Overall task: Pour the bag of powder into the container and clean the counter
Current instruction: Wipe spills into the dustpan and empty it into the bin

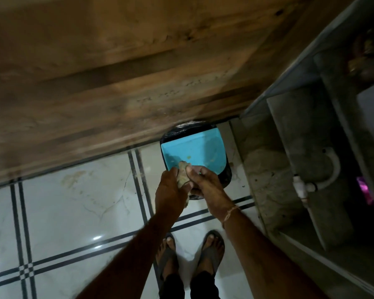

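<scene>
Cloth [183, 172], crumpled, tan, held by left hand [171, 189] and right hand [207, 188].

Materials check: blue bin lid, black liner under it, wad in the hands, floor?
Blue lid: likely moulded plastic, smooth, even colour.
Black liner: thin plastic film, crinkled, shiny.
Wad: seemingly cloth, tan, crumpled between left hand and right hand.
Floor: glazed or polished tile, glare spots, dark lines.
</scene>
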`<state>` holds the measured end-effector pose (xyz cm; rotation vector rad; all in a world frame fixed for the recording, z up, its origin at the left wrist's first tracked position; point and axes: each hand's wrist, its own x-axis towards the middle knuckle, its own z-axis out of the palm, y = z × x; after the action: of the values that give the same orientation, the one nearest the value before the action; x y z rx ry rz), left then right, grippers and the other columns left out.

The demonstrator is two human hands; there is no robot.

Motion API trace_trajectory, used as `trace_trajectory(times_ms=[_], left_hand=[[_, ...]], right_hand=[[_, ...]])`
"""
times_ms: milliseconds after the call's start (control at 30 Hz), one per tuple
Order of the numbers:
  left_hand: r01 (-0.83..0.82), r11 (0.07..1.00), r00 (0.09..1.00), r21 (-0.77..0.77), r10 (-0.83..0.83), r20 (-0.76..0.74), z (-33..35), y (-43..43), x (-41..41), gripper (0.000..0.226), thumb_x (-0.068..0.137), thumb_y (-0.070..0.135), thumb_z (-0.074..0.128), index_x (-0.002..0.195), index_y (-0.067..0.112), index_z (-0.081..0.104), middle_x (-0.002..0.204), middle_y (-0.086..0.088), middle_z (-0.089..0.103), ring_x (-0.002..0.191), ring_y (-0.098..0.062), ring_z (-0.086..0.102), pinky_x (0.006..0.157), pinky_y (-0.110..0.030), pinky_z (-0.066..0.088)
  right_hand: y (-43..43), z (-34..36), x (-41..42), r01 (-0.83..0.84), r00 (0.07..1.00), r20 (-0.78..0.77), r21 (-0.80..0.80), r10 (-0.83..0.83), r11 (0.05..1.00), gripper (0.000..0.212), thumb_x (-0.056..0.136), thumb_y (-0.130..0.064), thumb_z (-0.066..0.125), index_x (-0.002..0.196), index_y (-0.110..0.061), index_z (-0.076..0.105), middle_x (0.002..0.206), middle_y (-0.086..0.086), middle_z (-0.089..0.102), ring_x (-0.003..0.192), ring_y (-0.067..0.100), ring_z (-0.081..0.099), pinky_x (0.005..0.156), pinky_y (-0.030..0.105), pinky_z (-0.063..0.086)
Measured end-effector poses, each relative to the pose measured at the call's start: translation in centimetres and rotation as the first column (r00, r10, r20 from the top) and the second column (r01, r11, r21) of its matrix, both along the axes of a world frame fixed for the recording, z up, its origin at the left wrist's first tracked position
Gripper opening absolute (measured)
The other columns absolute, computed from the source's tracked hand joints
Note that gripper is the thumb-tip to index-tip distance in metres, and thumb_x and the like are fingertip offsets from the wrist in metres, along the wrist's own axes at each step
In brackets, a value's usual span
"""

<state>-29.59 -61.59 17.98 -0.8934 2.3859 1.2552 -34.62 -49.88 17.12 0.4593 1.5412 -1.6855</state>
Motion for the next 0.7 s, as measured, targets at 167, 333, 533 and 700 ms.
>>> trace_trajectory(times_ms=[167,333,533,700], left_hand=[[0.076,0.997,0.996,0.009,-0.075,-0.042,3.2,0.5,-0.2,0.043,0.087,0.027,0.077,0.122,0.016,0.054,0.113,-0.001,0.052,0.094,-0.017,0.059,0.074,-0.025,0.056],[-0.049,0.957,0.998,0.287,0.061,-0.033,9.6,1.0,0.0,0.054,0.085,0.035,0.079,0.126,0.018,0.05,0.119,-0.001,0.054,0.096,-0.008,0.062,0.058,-0.01,0.051],[-0.328,0.643,0.943,0.692,0.189,0.272,23.0,2.7,0.9,0.041,0.095,0.053,0.061,0.125,0.025,0.064,0.119,-0.005,0.074,0.107,-0.021,0.07,0.081,-0.036,0.055],[-0.239,0.607,0.964,0.758,0.243,0.109,34.4,4.8,0.6,0.029,0.099,0.021,0.06,0.125,0.012,0.067,0.107,-0.005,0.079,0.09,-0.015,0.076,0.063,-0.026,0.059]], right_hand=[[1.3,2.8,0.1,0.053,0.998,0.035,-0.012,-0.053,0.999,0.046,0.093,-0.033,0.075,0.128,-0.004,0.066,0.119,0.011,0.078,0.108,0.029,0.076,0.087,0.043,0.064],[3.3,9.0,1.1,0.174,0.984,0.045,-0.119,-0.17,0.977,0.036,0.103,-0.025,0.062,0.13,-0.001,0.061,0.126,0.019,0.073,0.114,0.03,0.073,0.084,0.035,0.062],[5.6,21.4,2.4,0.281,0.959,0.019,-0.215,-0.284,0.935,0.028,0.107,-0.019,0.054,0.129,-0.005,0.061,0.12,0.015,0.075,0.107,0.026,0.074,0.081,0.033,0.062],[8.5,32.4,3.4,0.267,0.946,-0.145,-0.155,-0.289,0.951,0.032,0.108,-0.019,0.054,0.133,-0.001,0.061,0.118,0.017,0.075,0.108,0.029,0.074,0.077,0.03,0.064]])
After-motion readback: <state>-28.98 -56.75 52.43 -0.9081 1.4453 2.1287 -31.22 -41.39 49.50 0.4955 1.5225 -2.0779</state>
